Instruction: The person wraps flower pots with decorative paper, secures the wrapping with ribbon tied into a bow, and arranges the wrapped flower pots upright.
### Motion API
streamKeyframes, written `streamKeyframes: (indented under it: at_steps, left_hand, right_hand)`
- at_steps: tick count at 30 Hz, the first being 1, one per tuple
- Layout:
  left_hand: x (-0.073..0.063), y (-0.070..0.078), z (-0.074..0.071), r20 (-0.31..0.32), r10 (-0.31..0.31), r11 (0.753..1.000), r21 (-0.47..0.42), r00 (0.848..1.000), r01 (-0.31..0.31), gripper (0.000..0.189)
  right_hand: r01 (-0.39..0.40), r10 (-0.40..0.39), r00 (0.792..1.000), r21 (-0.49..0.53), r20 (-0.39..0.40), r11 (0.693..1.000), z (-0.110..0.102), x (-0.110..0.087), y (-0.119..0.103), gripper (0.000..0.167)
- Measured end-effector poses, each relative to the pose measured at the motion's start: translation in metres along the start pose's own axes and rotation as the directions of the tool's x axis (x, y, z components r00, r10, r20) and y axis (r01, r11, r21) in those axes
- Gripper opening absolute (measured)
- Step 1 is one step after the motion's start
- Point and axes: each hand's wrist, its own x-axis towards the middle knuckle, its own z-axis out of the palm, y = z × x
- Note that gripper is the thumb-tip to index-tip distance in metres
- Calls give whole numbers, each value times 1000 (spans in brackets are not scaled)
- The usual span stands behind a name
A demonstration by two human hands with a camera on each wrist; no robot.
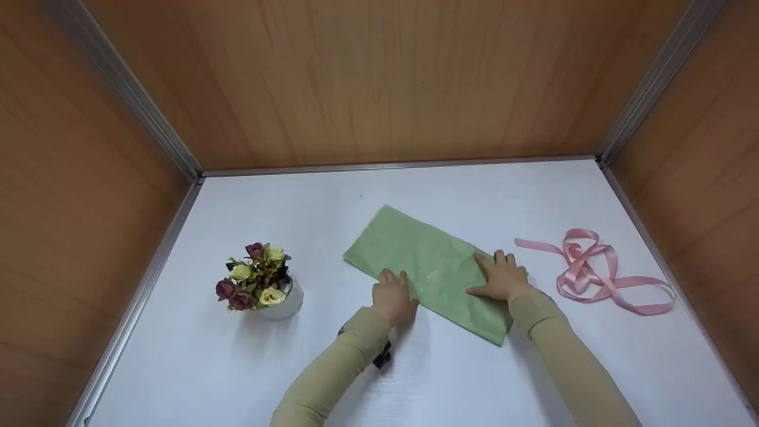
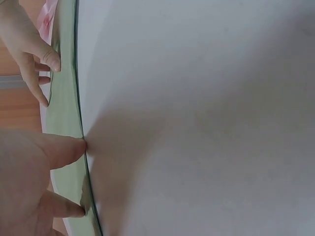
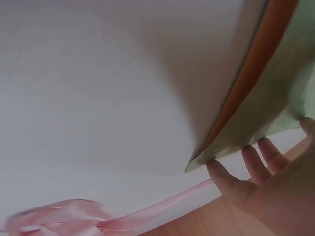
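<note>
A flat green folded sheet point(image 1: 427, 261) lies slantwise mid-table in the head view; whether it is paper or cloth I cannot tell. At its near long edge, my left hand point(image 1: 394, 299) touches the sheet with thumb and fingers, and the left wrist view shows the fingertips point(image 2: 76, 147) against that edge. My right hand point(image 1: 504, 279) rests on the right part, thumb and fingers spread. In the right wrist view, the right fingertips point(image 3: 216, 167) touch the sheet's edge point(image 3: 275, 118), and an orange-brown strip point(image 3: 261, 54) shows beside the green.
To the left stands a white pot point(image 1: 284, 305) with purple and cream flowers point(image 1: 258, 279). A loosely looped pink ribbon point(image 1: 584, 276) lies on the right. Wooden panels point(image 1: 385, 83) with metal edging enclose the white table point(image 1: 195, 367) at the back and sides.
</note>
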Motion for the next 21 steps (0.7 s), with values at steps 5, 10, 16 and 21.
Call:
streamKeyframes:
  at_steps: [5,10,16,21]
  left_hand:
    - [5,-5,-2,15,11,996,-84,1000,-10,66]
    - [9,-8,-3,17,8,985,-171,1000,-5,64]
    - [9,-8,-4,18,4,985,-171,1000,-1,61]
    - [9,-5,-4,22,2,990,-140,1000,2,58]
  right_hand:
    - [-50,50,998,9,25,999,1,-4,-2,93]
    - [-77,76,996,26,48,997,0,-8,-7,90]
    - [-91,89,995,35,32,995,4,-14,-9,87]
    - [-79,79,997,10,1,997,10,-20,-8,85]
